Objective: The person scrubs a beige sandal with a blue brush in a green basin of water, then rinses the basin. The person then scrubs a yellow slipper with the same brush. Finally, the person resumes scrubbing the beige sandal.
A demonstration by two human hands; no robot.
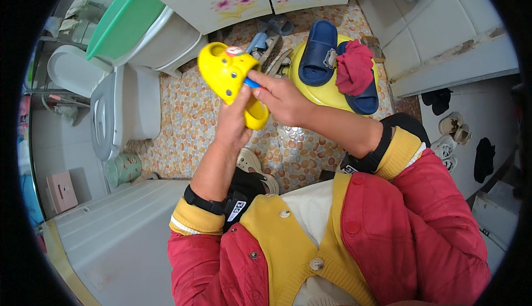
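Two bare hands share one yellow clog (217, 73), raised above the floor with its toe to the upper left. The fingers of the right hand (285, 100) are drawn together at the side of its foot hole, closed about a small blue piece (252, 83); whether this is part of the clog or separate cannot be told. The left hand (231, 122) grips the clog's near side from below, thumb uppermost, the other fingers largely hidden; this hold probably bears the weight, leaving the right fingers free for finer contact. To the right, a rounded yellow support (324, 93) carries a navy slipper (317, 65) and a second navy slipper (366, 102), the latter partly covered by a crumpled red cloth (354, 67). The raised surface presumably keeps them within reach and off the pebble-patterned floor (180, 103). Farther out, other footwear (271, 54) lies near the cabinet (221, 1), apparently set aside, while a green basin (124, 20) leans at upper left.
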